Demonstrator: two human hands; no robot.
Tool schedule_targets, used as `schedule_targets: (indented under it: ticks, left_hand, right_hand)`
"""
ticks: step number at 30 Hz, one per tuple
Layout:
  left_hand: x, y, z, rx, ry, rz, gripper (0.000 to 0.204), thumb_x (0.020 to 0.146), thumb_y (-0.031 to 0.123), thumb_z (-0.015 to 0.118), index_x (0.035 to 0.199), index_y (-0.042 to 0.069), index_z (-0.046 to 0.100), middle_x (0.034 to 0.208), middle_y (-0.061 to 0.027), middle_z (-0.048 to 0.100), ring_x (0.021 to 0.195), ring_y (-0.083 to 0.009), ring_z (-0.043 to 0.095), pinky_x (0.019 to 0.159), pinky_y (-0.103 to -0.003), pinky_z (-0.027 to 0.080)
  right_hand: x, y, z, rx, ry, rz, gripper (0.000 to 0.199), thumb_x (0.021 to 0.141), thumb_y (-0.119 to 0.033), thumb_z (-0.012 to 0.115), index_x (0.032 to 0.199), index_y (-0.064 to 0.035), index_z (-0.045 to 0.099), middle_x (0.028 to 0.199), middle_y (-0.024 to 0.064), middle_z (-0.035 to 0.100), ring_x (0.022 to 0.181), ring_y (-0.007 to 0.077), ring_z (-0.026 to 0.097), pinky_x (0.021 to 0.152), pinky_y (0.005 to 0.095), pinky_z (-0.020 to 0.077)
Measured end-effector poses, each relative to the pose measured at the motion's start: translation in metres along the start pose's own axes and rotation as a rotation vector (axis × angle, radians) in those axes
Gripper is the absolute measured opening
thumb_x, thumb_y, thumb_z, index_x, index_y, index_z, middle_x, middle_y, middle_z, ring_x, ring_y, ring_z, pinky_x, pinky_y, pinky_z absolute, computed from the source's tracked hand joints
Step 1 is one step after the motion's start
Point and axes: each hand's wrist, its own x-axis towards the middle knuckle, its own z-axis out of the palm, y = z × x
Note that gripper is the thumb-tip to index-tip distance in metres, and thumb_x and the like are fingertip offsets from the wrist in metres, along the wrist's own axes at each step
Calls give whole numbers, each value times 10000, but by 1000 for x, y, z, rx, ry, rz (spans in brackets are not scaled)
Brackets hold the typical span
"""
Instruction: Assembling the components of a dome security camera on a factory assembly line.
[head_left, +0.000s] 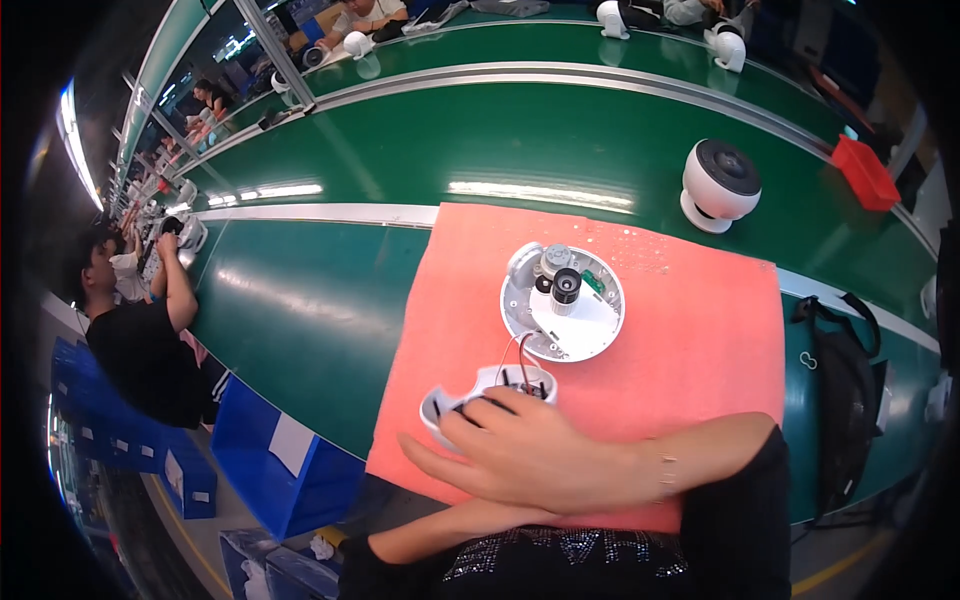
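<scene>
On the pink foam mat [700,330], my right hand [520,445] reaches in from the right with its back up. Its fingers curl over a small white plastic housing [545,382], which has dark parts inside. My left forearm [450,533] crosses beneath it; the left hand is hidden under the right one. Thin wires run from the housing to an open, round white shell [592,335] just beyond. Inside that shell stand a black lens barrel [567,287], a small round motor [556,260] and a green circuit board [594,283].
A white ball-shaped camera [718,185] with a black face stands on the green bench past the mat. A red bin [865,172] sits far right, a black bag [843,400] nearer. Blue bins [285,455] are at lower left. Co-workers sit left and across the bench.
</scene>
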Motion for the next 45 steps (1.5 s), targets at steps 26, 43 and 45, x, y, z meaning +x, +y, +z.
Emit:
schedule_targets:
  ticks: [26, 43, 45]
  left_hand:
    - [14, 40, 3, 368, 277, 279, 630, 833, 19, 550, 1286, 75, 116, 1382, -182, 260, 1238, -245, 379, 962, -338, 379]
    - [-1, 94, 18, 1496, 373, 406, 570, 650, 457, 743, 894, -39, 602, 512, -97, 562, 439, -234, 583, 446, -305, 478]
    - [3, 92, 17, 1513, 393, 445, 530, 648, 473, 736, 781, -21, 599, 478, -93, 536, 421, -236, 567, 437, -307, 468]
  right_hand:
    - [-110, 30, -89, 1501, -14, 1191, 434, 786, 46, 594, 1163, -3, 384, 1086, 97, 529, 979, 103, 525, 800, 226, 446]
    - [-102, 44, -81, 1243, -85, 1157, 231, 796, -76, 653, 920, -16, 467, 789, 24, 584, 661, 20, 510, 543, 165, 415]
    - [-102, 49, -78, 1041, -53, 1108, 221, 809, -143, 647, 700, 0, 518, 594, -8, 525, 541, 8, 436, 456, 184, 339]
